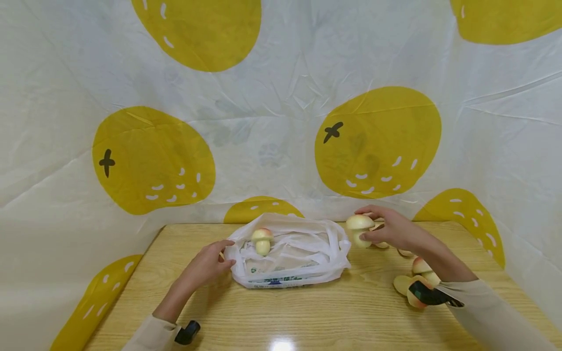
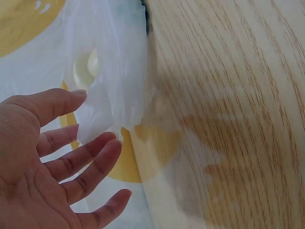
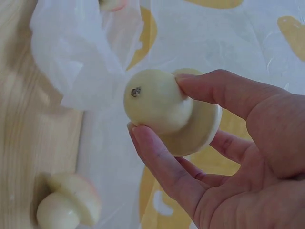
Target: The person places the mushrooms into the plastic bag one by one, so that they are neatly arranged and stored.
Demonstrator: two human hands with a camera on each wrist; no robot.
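Note:
My right hand (image 1: 388, 226) pinches a toy mushroom (image 1: 360, 229), pale with a rounded cap, just right of the bag. In the right wrist view, thumb and fingertips grip its stem (image 3: 155, 100), whose end bears a small dark mark. A white plastic bag (image 1: 290, 275) lies spread with its mouth open on the table. Inside it, towards the left, stands another mushroom (image 1: 263, 241), its cap tinged red. At the bag's left rim is my left hand (image 2: 43, 157), fingers spread and loosely bent, the thumb and fingertips beside the thin plastic.
Several more mushrooms lie on the right of the table, one (image 1: 417, 292) partly behind the right wrist strap. Another mushroom (image 3: 69, 202) rests near the table's back edge. A white cloth (image 1: 272, 97) printed with yellow fruit hangs behind the wooden table (image 1: 272, 317).

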